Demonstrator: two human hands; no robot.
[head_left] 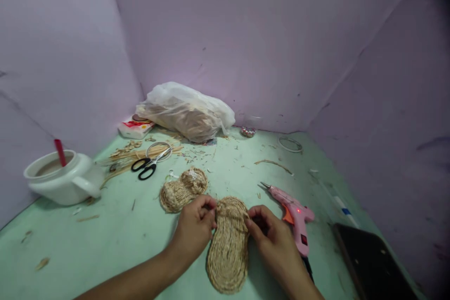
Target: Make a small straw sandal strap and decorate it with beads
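A woven straw slipper [228,255] lies on the green table, its rounded end toward me and a braided strap across its far part. My left hand [197,225] is at the strap's left edge, fingers pinched on it. On the right edge, my right hand [272,239] pinches the strap between thumb and fingertips. A second, smaller-looking woven slipper [181,192] with white beads on its strap rests just beyond my left hand. To the right lies a pink glue gun [293,211] with a red light showing, its nozzle pointing away to the left.
Black-handled scissors [149,164] and straw strips [128,157] lie at the left. A white pot [65,178] holds a red-handled tool. Behind are a plastic bag [190,112], a bead container [248,131] and a ring [290,145]. A dark flat object [372,262] is at the right.
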